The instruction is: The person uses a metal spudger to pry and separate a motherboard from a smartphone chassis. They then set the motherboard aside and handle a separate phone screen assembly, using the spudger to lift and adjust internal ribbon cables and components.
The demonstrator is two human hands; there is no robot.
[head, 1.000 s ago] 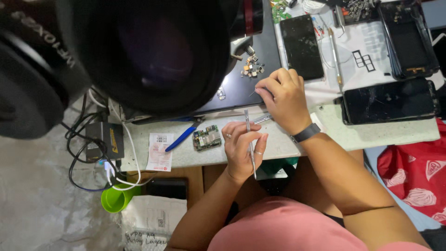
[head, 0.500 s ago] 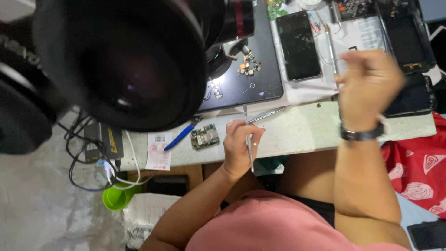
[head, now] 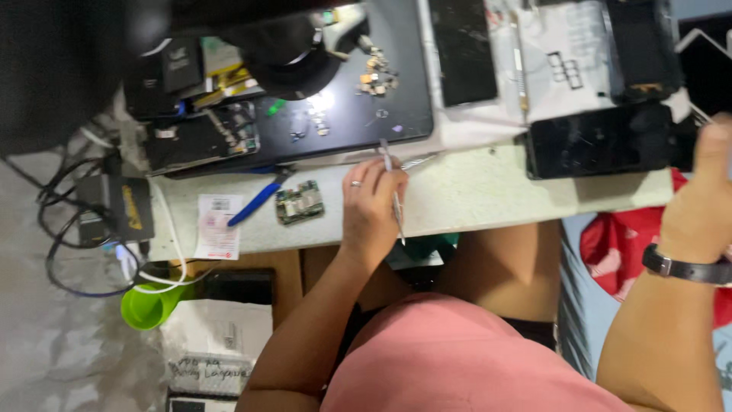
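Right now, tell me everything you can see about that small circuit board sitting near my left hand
The small circuit board is a roughly rectangular green board, studded with silvery metal shields and tiny components. It lies flat and bare on the pale worktop, near its front edge. A blue-handled tool lies just beside it on one side, and the left hand, gripping thin metal tweezers, rests on the other side without touching it. Nothing sits on the board. Finer detail is too small to make out.

1 head view looks steeply down, close over the workbench [head: 488, 202] and lap.
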